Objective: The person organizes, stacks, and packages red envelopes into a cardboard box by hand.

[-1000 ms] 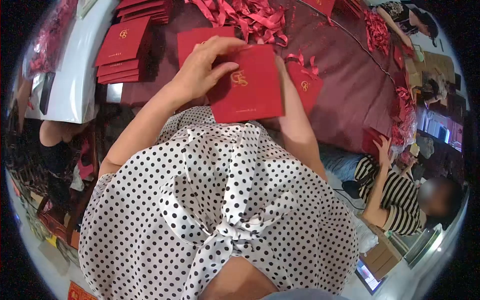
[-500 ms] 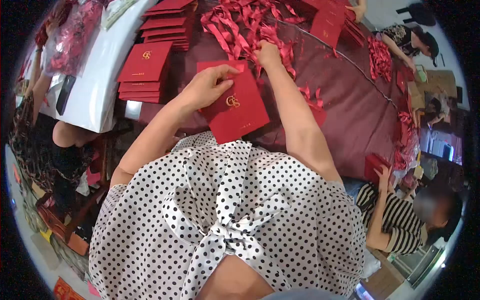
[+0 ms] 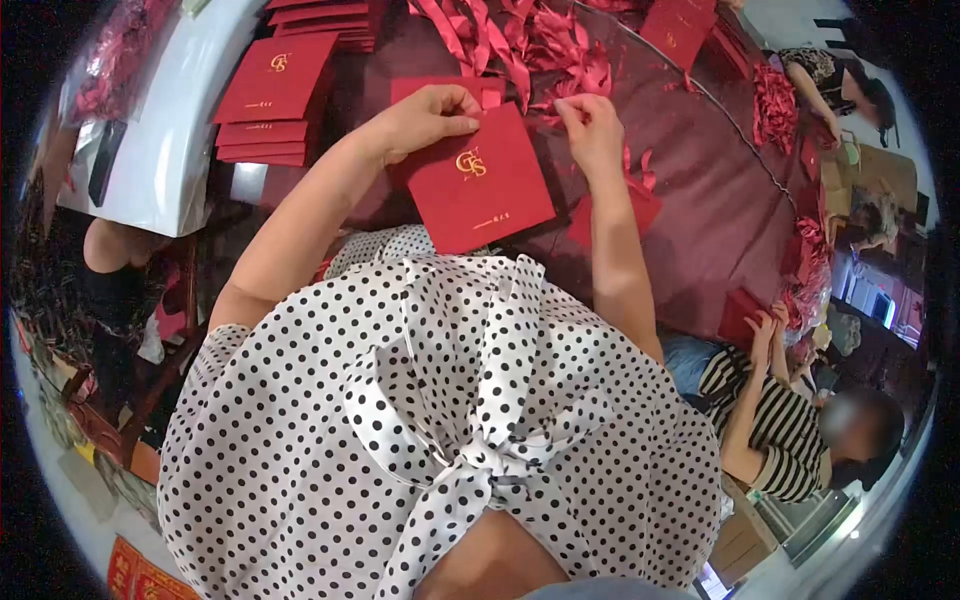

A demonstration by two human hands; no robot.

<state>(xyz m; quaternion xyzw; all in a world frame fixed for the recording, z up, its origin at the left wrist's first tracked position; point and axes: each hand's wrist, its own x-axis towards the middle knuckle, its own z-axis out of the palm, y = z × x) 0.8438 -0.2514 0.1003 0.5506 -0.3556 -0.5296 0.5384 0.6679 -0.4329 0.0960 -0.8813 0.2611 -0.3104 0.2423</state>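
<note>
My left hand (image 3: 432, 122) grips the top edge of a red envelope (image 3: 482, 190) with gold lettering and a gold logo, thumb on its front. The envelope is tilted close to my body, its raised flap (image 3: 440, 88) behind my fingers. A short strip of shiny red ribbon (image 3: 491, 97) shows at its top, beside my left fingertips. To the right of the envelope, my right hand (image 3: 594, 135) is pinched, with a red ribbon (image 3: 546, 108) at its fingertips. Beyond lies a tangled pile of red ribbons (image 3: 575, 60). Another red piece (image 3: 632, 212) lies under my right forearm.
Stacked red envelopes (image 3: 275, 85) lie at the left, beside a white surface (image 3: 175, 140). More envelopes (image 3: 680, 30) and a ribbon bundle (image 3: 772, 110) are at the far right. A cord (image 3: 715, 110) crosses the dark red tablecloth (image 3: 700, 215). A person in stripes (image 3: 775, 420) handles a red piece.
My right hand has come back from the ribbon pile toward the envelope, fingers pinched. My left hand keeps its hold on the envelope. The camera view has shifted a little.
</note>
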